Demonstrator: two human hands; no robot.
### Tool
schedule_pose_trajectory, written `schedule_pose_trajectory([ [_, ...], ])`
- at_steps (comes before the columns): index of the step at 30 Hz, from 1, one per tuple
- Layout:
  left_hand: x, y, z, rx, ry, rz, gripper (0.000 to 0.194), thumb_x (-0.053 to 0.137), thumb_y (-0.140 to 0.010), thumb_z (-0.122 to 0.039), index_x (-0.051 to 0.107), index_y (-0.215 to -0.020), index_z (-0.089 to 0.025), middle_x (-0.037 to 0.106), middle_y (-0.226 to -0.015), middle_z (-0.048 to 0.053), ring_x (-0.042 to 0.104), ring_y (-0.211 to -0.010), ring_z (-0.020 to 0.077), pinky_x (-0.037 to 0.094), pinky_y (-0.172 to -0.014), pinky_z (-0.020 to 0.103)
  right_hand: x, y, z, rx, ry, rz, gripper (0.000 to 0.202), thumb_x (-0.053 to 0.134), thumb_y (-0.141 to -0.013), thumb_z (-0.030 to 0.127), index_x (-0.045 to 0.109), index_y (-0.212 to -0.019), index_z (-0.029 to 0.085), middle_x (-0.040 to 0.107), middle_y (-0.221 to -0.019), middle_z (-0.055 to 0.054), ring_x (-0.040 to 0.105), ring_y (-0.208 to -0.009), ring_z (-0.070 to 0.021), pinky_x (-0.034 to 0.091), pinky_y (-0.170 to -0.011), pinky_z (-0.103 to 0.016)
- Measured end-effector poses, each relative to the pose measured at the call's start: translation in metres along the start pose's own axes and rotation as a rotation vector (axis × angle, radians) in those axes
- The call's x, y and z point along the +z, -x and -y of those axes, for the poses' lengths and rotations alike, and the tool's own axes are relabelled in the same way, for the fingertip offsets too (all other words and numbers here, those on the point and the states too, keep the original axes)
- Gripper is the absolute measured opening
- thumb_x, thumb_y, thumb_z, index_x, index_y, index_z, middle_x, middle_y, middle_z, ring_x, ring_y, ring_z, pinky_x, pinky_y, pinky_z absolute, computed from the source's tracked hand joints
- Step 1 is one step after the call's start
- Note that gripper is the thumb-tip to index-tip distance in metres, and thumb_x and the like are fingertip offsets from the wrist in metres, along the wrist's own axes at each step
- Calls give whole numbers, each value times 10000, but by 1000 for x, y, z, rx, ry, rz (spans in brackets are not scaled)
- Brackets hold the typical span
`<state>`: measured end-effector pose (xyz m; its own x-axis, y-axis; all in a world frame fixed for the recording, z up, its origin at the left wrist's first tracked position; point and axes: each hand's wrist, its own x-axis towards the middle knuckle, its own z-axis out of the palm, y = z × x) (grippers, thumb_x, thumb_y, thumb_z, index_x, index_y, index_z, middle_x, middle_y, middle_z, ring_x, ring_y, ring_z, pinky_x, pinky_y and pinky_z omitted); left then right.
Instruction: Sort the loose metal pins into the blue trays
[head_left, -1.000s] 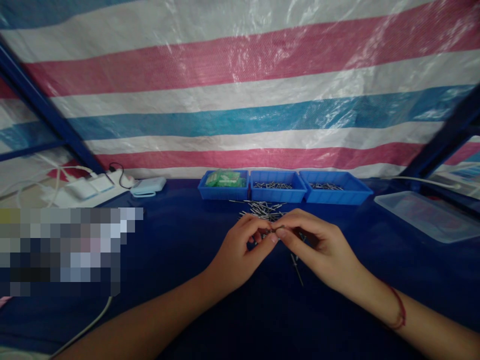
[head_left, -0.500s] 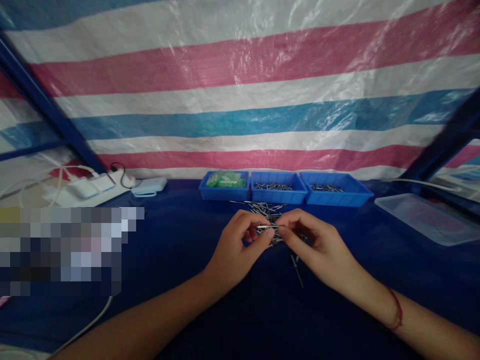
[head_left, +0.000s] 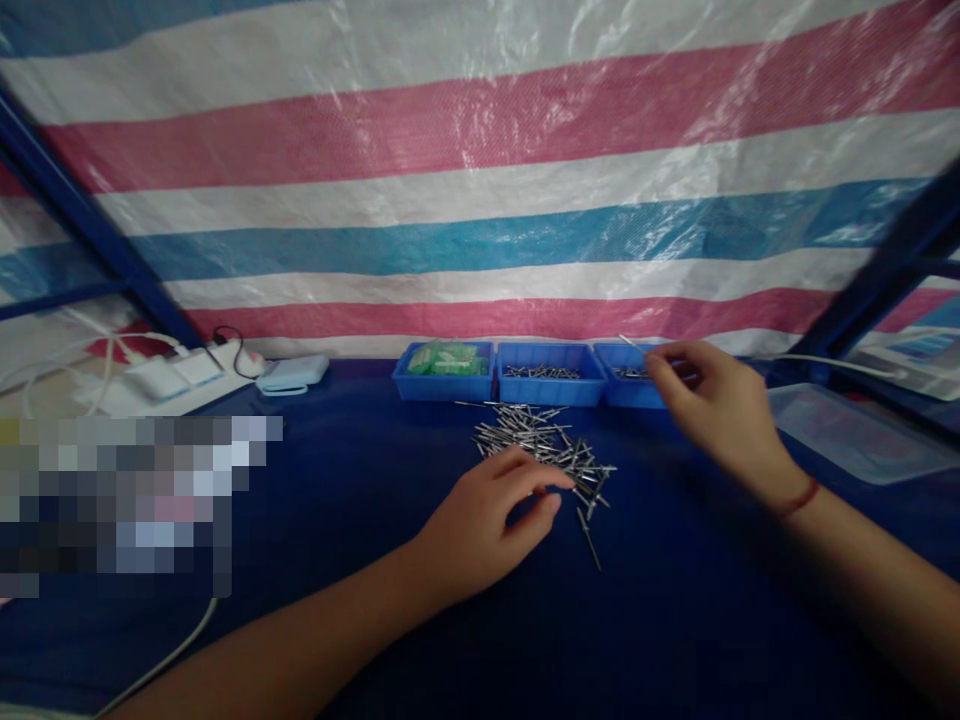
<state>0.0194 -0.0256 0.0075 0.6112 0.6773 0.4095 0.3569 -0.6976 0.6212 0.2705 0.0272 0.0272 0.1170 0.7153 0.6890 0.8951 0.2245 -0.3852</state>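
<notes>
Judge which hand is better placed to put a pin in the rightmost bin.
Likely the right hand: it holds a metal pin at the rightmost bin, while the left hand, seemingly empty, is by the pile.

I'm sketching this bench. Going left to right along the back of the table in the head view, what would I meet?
White power strip → pale blue case → left blue bin → middle blue bin → right blue bin → clear plastic tray.
</notes>
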Motion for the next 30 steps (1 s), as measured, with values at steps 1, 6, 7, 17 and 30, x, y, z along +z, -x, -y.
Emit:
schedule_pose_trajectory([
  [1,0,0,-1,34,-42,43,219,461,-888,-167,599,-1055,-195,593,-929,43,570,-854,139,451,-790,272,-1,-6,-12,-2,58,-20,154,507,-826,296,603,-774,188,645,-716,-84,600,-636,-227,443,-607,-374],
  [6,5,2,-5,181,-316,207,315,443,-885,-120,593,-1142,-224,602,-1067,55,556,-935,169,427,-835,310,3,-13,-43,-60,186,-19,174,502,-813,323,604,-789,185,636,-820,-180,552,-910,-358,362,-794,-506],
  [7,7,2,-5,210,-362,232,330,440,-887,-113,584,-1160,-228,594,-1120,53,547,-966,177,422,-840,314,5,-11,-43,-76,199,-21,181,496,-817,329,606,-815,185,636,-828,-173,549,-916,-356,361,-799,-510],
  [17,9,2,-2,209,-461,279,199,461,-924,-296,638,-960,-212,613,-1071,7,535,-974,180,387,-816,320,1,10,19,-312,72,79,227,479,-832,336,627,-902,179,632,-924,-96,569,-935,-273,378,-861,-440],
  [30,0,-4,5,-128,36,-165,129,431,-918,-208,535,-862,-157,564,-790,5,529,-727,124,409,-676,234,4,50,69,1,-672,647,181,493,-847,341,622,-900,224,658,-867,-26,612,-784,-177,474,-668,-310],
])
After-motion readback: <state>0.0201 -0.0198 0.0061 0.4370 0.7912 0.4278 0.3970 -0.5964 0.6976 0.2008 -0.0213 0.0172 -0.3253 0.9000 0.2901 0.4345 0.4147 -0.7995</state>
